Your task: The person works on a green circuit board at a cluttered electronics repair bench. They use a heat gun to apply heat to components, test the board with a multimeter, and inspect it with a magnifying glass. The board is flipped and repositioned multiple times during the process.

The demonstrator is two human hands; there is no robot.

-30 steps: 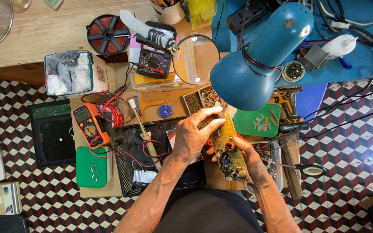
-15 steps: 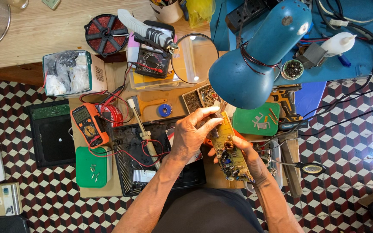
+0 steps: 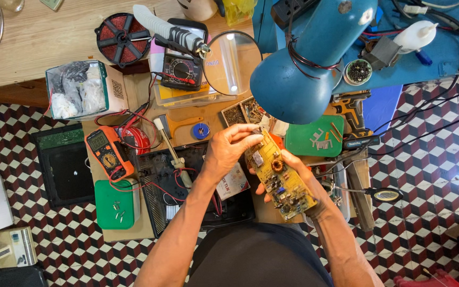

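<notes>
Yellow circuit board (image 3: 278, 175) lies tilted across the right hand (image 3: 298, 178), whose fingers curl under it. The left hand (image 3: 229, 151) pinches the board's far end with bent fingertips. Just far of them hangs a blue lamp (image 3: 306, 69); an orange multimeter (image 3: 109, 153) sits to the left, a magnifier (image 3: 232, 62) farther off.

Electronics repair workshop: orange multimeter (image 3: 108, 152), soldering iron (image 3: 172, 154), yellow circuit board (image 3: 280, 178), blue lamp (image 3: 309, 64).

Bare forearms, no sleeves, rings or watch, dark lap garment
</notes>
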